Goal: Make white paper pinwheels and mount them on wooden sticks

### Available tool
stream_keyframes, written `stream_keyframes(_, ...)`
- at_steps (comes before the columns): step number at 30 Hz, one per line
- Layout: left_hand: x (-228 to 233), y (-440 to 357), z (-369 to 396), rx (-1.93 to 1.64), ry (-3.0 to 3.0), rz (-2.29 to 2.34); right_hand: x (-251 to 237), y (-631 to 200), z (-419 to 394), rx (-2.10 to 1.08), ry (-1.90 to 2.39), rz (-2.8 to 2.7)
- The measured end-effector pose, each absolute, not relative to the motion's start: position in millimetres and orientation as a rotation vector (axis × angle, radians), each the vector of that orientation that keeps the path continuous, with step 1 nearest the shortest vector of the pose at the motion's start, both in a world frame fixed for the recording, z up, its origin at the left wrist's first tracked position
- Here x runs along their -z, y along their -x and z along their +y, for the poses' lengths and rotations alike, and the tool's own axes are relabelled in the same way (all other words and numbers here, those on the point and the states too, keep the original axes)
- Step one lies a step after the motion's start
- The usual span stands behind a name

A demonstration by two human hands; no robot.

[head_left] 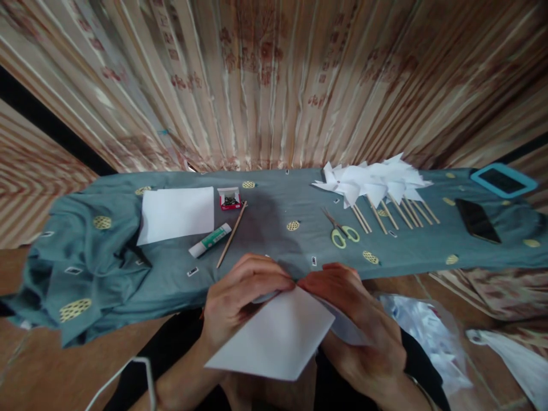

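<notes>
Both of my hands hold a folded sheet of white paper [274,337] above my lap, just off the table's front edge. My left hand [244,291] grips it from the left, fingers curled at the top edge. On the other side my right hand [355,314] has its fingers closed around the paper, and a flap shows against that palm. The fingertips of both hands nearly meet at the paper's top corner. Nearest on the table are a wooden stick [231,235], a glue stick [209,240] and scissors [339,230] with light green handles.
White paper sheets [177,214] lie at the left beside a small red box [230,198] of dark metal pieces. Several paper pinwheels [377,180] on sticks lie at the back right. A phone [477,220] and a blue-framed tablet [504,180] are at the right end. A patterned curtain [274,85] hangs behind.
</notes>
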State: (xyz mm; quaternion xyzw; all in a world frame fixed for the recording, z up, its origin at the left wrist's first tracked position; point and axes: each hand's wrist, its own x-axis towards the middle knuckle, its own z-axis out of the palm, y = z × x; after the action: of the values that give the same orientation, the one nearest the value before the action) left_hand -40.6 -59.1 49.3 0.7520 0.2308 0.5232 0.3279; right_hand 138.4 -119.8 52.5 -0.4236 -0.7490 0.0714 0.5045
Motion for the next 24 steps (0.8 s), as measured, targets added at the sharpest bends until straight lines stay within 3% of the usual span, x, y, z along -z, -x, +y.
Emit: stream_keyframes(24,-55.8,46.1,-61.8,-1.266,-1.957,0.578,-56.6,-136.8,-121.7,-0.225,1.051,-1.793)
